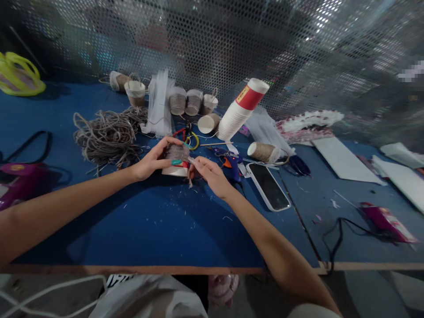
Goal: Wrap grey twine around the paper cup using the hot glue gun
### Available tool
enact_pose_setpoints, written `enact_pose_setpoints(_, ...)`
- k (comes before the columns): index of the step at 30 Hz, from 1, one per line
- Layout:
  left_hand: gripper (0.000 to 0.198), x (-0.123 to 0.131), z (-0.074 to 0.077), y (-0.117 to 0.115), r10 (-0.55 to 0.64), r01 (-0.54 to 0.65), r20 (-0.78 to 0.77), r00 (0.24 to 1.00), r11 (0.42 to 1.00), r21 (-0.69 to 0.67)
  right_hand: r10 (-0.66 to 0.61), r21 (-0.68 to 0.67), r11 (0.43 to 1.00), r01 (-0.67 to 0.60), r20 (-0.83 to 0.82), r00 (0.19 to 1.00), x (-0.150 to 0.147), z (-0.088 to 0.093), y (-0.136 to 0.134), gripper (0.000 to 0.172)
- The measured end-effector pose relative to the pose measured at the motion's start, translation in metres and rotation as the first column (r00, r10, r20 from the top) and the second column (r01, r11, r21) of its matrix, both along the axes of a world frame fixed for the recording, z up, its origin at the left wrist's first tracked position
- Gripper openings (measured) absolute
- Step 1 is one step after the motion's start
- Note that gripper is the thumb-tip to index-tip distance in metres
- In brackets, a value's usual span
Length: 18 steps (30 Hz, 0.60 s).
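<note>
Near the middle of the blue counter (159,229) the left hand (150,161) is wrapped around a paper cup (176,162) half covered in wound jute twine, fingers curled over its top and thumb low on the side, so it grips the cup tipped on its side. The right hand (208,173), at 3 o'clock of the cup, has its fingertips pinched closed on the loose twine end (191,162) right at the cup's wall. The cup looks light and thin-walled, easy to crush, so I'd say a gentle hold around the wrapped band suits it best; the twine is soft, rough and limp. At 10 o'clock lies a tangled heap of twine (107,134), at 1 o'clock a leaning stack of cups (240,110), and at 3 o'clock a glue gun (232,164) and a phone (268,185).
</note>
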State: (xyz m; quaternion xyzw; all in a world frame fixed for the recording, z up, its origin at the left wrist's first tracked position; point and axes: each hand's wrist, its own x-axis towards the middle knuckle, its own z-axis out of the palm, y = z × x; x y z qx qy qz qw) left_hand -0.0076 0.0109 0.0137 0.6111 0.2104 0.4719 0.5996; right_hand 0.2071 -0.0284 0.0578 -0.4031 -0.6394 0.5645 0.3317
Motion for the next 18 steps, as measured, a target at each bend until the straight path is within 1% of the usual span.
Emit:
enact_pose_setpoints(2, 0.044, 0.0, -0.0008, 0.0006, -0.004, 0.004, 0.012, 1.0, 1.0, -0.008, 0.003, -0.015, 1.0, -0.003, -0.002, 1.0, -0.0012, 0.0003, -0.0008, 0.041)
enact_pose_setpoints(7, 0.044, -0.0004, -0.0043, 0.002, -0.057, 0.058, 0.089, 0.994, 0.998, -0.006, -0.009, -0.037, 0.999, 0.009, -0.009, 1.0, -0.0054, 0.0002, -0.0019, 0.041)
enact_pose_setpoints(13, 0.044, -0.0012, -0.0043, 0.0018, -0.03, 0.03, 0.047, 0.998, 1.0, 0.004, -0.04, -0.042, 0.998, 0.04, -0.006, 0.999, -0.0081, -0.0006, -0.0029, 0.042)
enact_pose_setpoints(18, 0.043, -0.0007, -0.0049, 0.0019, -0.044, 0.043, 0.077, 0.996, 0.999, 0.003, -0.027, -0.032, 0.999, 0.026, -0.012, 1.0, -0.0073, 0.0003, -0.0026, 0.042)
